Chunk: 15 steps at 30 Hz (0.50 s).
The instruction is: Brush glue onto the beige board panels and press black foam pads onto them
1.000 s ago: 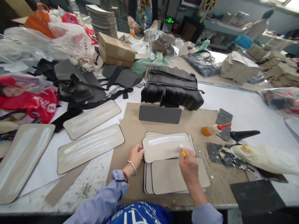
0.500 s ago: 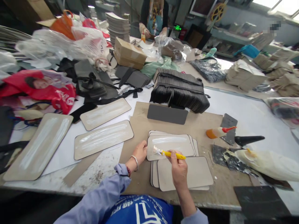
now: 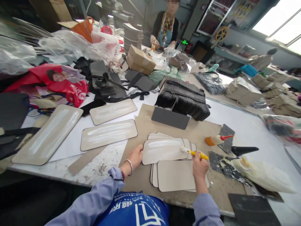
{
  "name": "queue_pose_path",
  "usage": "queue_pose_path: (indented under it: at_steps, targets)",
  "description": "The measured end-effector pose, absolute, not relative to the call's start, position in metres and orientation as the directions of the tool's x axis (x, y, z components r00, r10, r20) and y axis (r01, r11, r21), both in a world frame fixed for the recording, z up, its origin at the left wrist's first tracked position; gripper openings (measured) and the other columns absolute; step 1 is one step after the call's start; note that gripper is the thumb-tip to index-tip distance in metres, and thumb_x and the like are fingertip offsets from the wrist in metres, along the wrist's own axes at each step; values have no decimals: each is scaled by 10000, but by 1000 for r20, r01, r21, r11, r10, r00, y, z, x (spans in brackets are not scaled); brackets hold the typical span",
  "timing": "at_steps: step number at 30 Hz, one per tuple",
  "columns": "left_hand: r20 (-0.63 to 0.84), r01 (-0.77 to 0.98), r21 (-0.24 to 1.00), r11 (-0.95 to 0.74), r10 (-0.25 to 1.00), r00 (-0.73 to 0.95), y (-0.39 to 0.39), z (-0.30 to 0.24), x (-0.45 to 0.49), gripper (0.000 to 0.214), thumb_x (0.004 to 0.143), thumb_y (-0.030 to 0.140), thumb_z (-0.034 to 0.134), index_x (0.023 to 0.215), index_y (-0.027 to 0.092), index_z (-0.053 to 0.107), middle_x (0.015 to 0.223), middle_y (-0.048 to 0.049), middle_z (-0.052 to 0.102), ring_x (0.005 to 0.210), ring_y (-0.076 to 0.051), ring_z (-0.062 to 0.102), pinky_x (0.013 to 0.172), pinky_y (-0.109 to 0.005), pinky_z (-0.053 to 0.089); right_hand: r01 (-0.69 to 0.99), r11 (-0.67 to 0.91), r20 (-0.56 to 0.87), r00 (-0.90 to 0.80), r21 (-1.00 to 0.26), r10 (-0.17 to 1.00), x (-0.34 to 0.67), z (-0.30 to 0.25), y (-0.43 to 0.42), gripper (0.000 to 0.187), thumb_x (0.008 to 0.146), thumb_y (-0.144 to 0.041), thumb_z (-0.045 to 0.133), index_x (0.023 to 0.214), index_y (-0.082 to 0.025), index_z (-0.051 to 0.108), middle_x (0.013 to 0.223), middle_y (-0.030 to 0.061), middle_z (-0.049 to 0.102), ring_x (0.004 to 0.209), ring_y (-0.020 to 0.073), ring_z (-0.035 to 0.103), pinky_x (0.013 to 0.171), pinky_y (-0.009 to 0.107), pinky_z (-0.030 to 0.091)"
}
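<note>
My right hand (image 3: 200, 166) is closed around the yellow handle of a small glue brush (image 3: 192, 152). Its white-smeared bristles rest near the right end of a beige rounded panel (image 3: 162, 153), which bears white streaks along its upper part. The thumb and fingers of my left hand (image 3: 135, 157) grip this panel's left edge. Under it lie several similar panels, fanned out. Nearer me is another stack of plain beige panels (image 3: 177, 177). To the left, three streaked panels lie apart: an upper one (image 3: 114, 111), a middle one (image 3: 109, 134) and a long one (image 3: 48, 138).
Behind the panels stand a dark strip (image 3: 170, 118) and a strapped black bundle (image 3: 183, 97). At right lie a red-tipped glue bottle (image 3: 213, 140), a black tapered object (image 3: 244, 150) and a bag of pale paste (image 3: 261, 174). A co-worker (image 3: 166, 28) stands across the table.
The brush in my right hand has moved from the panel's left end to its right end. My left hand stays at the panel's left edge. The camera view has shifted.
</note>
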<state>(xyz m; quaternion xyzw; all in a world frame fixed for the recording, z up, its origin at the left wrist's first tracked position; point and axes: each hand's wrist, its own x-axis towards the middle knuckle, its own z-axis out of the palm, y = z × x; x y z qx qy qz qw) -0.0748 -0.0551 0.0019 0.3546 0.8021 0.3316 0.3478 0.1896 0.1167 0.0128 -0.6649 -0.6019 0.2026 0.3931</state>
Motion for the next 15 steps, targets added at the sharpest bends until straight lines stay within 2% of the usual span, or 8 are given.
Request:
queue_pose_path:
  at_steps: [3,6,8,11,15]
  targets:
    - [-352,285,788,546,779,-520,-62,-1,-76,155,723,101,415,616,203,370,521,69,354,520,-97,375,545,-218,286,752,97,282,122,-652,952,187,19,120,670,737,-705,350,821,-102,629,737,133,631,696,235,576,657,343,432]
    - [-435,143,810,569,746,-504,-67,-3,-75,89,720,117,417,682,196,432,530,69,404,512,-96,432,519,-206,321,782,283,384,-61,-555,921,174,23,113,649,789,-672,299,843,-110,621,820,148,629,774,236,570,715,343,424]
    - [-456,91,820,565,740,-494,-69,-3,-73,94,716,120,419,747,187,479,534,66,432,515,-98,448,509,-202,335,759,389,400,-185,-522,898,163,25,102,626,808,-650,294,848,-114,616,859,152,621,813,234,564,757,347,420]
    - [-420,126,818,561,733,-535,-69,-4,-72,119,709,111,430,757,180,514,544,62,445,534,-92,435,524,-200,336,703,439,333,-294,-559,896,143,26,73,574,811,-627,341,873,-126,615,887,144,616,820,230,566,780,348,425]
    - [-420,122,804,582,701,-576,-71,-8,-73,90,706,107,451,708,181,502,535,69,427,539,-84,410,537,-197,325,574,341,162,-341,-744,926,119,28,17,491,798,-585,430,887,-140,618,900,114,628,830,219,579,796,355,444]
